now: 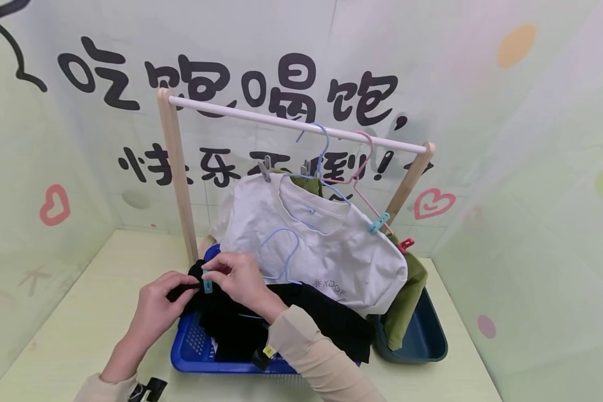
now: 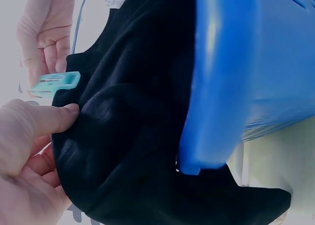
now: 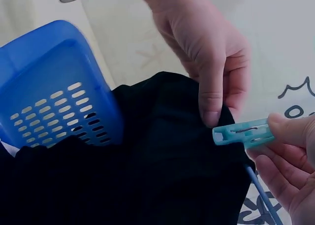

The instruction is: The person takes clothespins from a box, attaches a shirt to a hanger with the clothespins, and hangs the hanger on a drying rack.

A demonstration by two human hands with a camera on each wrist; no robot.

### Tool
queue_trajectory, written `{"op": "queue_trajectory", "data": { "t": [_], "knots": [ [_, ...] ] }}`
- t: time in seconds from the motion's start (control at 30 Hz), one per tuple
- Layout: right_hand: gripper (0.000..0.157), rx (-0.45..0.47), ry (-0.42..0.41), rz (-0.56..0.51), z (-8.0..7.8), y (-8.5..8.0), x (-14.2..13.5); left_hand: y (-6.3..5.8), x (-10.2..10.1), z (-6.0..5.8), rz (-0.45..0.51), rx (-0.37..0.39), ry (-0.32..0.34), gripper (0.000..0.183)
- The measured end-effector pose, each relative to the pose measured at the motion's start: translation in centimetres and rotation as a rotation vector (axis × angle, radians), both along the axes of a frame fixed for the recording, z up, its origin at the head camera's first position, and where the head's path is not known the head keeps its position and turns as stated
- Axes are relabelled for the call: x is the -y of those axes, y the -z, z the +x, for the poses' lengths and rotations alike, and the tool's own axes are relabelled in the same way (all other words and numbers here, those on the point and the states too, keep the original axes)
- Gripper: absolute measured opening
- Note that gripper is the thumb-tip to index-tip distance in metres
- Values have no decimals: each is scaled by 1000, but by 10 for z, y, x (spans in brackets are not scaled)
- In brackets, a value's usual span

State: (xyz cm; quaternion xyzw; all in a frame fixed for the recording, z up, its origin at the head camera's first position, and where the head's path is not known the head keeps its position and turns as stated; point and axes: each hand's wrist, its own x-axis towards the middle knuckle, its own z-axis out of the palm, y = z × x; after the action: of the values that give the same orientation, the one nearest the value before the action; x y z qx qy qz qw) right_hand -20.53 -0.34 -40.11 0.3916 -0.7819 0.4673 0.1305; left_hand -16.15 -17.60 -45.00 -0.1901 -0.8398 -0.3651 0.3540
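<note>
A black garment (image 1: 326, 312) lies over the blue basket with a light blue hanger (image 1: 285, 271) in its neck. My left hand (image 1: 163, 304) pinches the garment's shoulder edge between thumb and fingers. In the right wrist view, my right hand (image 3: 290, 161) grips a light teal clothespin (image 3: 244, 132) by its handle end. The clothespin's jaws sit over the black fabric beside my left thumb, close to the hanger's end. In the left wrist view, the same clothespin (image 2: 55, 83) lies across the fabric edge just above my left thumb.
A blue perforated basket (image 1: 188, 346) stands under the garment. Behind it, a wooden rack with a white rod (image 1: 261, 118) carries a white T-shirt (image 1: 301, 240) and an olive garment (image 1: 407, 296), clipped to hangers. A dark teal basin (image 1: 432, 335) stands at the right.
</note>
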Motion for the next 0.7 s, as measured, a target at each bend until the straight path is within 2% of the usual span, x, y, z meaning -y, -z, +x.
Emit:
{"op": "queue_trajectory", "data": {
  "t": [0.17, 0.33, 0.57, 0.7],
  "knots": [
    [25, 19, 5, 80, 2, 0, -2, 0, 0, 0, 2, -8, 9, 31],
    [41, -24, 20, 142, 6, -1, -12, 4, 1, -2, 7, -15, 18, 32],
    [29, -35, 24, 29, 25, -6, -49, 6, 1, -2, 22, 9, 14, 32],
    [25, -41, 63, -35, 39, -4, -79, 6, 1, -2, 18, 29, 8, 31]
  ]
}}
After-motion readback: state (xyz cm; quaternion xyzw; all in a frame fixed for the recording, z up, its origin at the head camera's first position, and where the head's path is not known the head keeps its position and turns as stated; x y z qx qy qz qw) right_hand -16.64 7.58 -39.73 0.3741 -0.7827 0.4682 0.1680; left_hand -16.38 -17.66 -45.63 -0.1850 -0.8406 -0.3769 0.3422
